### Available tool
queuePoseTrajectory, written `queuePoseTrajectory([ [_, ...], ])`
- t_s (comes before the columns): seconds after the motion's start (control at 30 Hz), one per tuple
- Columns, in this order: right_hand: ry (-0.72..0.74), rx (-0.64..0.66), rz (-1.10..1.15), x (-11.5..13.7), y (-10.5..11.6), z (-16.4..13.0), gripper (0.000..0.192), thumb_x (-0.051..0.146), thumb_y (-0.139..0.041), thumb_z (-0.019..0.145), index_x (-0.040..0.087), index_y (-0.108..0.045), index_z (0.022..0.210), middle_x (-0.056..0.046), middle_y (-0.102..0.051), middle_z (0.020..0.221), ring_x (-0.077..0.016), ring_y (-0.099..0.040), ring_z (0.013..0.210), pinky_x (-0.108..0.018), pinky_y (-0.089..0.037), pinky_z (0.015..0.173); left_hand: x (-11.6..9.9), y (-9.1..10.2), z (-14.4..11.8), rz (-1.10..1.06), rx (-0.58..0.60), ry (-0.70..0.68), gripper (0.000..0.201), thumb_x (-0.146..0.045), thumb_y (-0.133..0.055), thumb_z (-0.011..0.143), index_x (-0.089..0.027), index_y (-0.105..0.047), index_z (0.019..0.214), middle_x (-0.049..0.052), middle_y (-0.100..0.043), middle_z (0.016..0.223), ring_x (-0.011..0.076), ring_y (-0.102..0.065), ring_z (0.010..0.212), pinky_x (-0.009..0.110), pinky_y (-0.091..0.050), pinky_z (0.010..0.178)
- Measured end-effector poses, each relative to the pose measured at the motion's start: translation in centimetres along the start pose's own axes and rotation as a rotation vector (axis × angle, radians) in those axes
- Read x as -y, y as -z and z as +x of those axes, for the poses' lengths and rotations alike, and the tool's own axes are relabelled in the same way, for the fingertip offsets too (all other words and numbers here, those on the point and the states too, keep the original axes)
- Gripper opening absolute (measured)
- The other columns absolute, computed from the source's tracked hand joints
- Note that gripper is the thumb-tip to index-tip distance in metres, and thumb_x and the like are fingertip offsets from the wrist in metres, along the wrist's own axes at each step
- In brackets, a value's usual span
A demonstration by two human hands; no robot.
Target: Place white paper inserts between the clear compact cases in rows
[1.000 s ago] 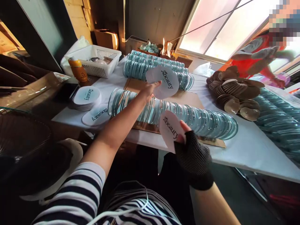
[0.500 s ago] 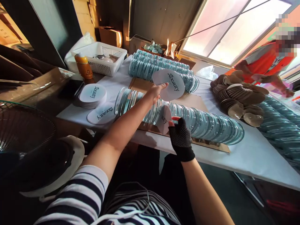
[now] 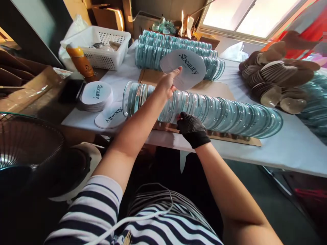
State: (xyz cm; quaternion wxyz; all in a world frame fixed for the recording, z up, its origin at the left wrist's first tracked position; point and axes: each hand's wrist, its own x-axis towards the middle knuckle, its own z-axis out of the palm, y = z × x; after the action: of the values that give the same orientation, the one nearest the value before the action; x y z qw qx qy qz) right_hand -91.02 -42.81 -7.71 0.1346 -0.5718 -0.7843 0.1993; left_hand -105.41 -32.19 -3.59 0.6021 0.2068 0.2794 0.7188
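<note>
My left hand reaches over the table and pinches a round white card printed "Sbeauty" by its lower edge, holding it up above a long row of clear bluish round lids that stand on edge on a cardboard sheet. My right hand, in a black fingerless mesh glove, presses against the near side of that row, fingers curled toward the lids. The card it carried a moment ago is hidden from view.
A stack of the same cards and a loose one lie left of the row. Behind are more lid rows, a white basket, an orange bottle. Brown round pads pile at right by a person in orange. A fan stands at left.
My right hand moved forward from in front of my body to the lid row; its card has gone out of sight there. The left hand stays raised with its card.
</note>
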Motion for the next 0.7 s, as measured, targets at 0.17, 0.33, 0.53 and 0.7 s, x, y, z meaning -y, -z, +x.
queuePoseTrajectory([
  [0.17,-0.005,0.327,0.764,-1.7,-0.1,-1.5,0.045,0.047,-0.034,0.094,0.024,-0.049,0.13,0.007,-0.049,0.053,-0.0123,-0.045,0.04,-0.022,-0.033,0.041,0.6,-0.4,-0.5,0.105,-0.008,-0.09,0.043,-0.015,-0.062,0.089,-0.021,-0.057,0.131,0.006,-0.07,0.12,0.0252,-0.055,0.128,0.036,-0.049,0.104],
  [0.33,0.049,-0.307,0.489,-2.5,5.6,2.6,0.047,0.044,-0.055,0.084,0.019,-0.057,0.124,-0.003,-0.068,0.075,-0.0154,-0.062,0.06,-0.029,-0.052,0.061,1.3,-0.2,-0.4,0.22,0.025,-0.165,0.039,-0.015,-0.068,0.084,-0.019,-0.064,0.123,0.005,-0.072,0.115,0.026,-0.059,0.123,0.038,-0.049,0.104],
  [0.53,0.168,-0.632,-0.059,-0.5,9.4,6.1,0.062,0.041,-0.051,0.089,0.013,-0.042,0.145,-0.019,-0.045,0.148,-0.0322,-0.048,0.132,-0.052,-0.043,0.104,1.1,0.2,-1.8,0.271,0.097,-0.236,0.025,-0.018,-0.071,0.08,-0.019,-0.07,0.105,0.005,-0.074,0.109,0.0252,-0.063,0.118,0.039,-0.05,0.104],
  [0.7,0.168,-0.637,0.052,2.3,7.0,4.9,0.053,0.027,-0.043,0.091,0.009,-0.044,0.14,-0.021,-0.058,0.132,-0.0284,-0.058,0.117,-0.044,-0.051,0.092,0.1,0.6,-2.8,0.268,0.088,-0.228,0.018,-0.014,-0.07,0.078,-0.014,-0.068,0.095,0.01,-0.074,0.103,0.0308,-0.064,0.117,0.048,-0.049,0.106],
])
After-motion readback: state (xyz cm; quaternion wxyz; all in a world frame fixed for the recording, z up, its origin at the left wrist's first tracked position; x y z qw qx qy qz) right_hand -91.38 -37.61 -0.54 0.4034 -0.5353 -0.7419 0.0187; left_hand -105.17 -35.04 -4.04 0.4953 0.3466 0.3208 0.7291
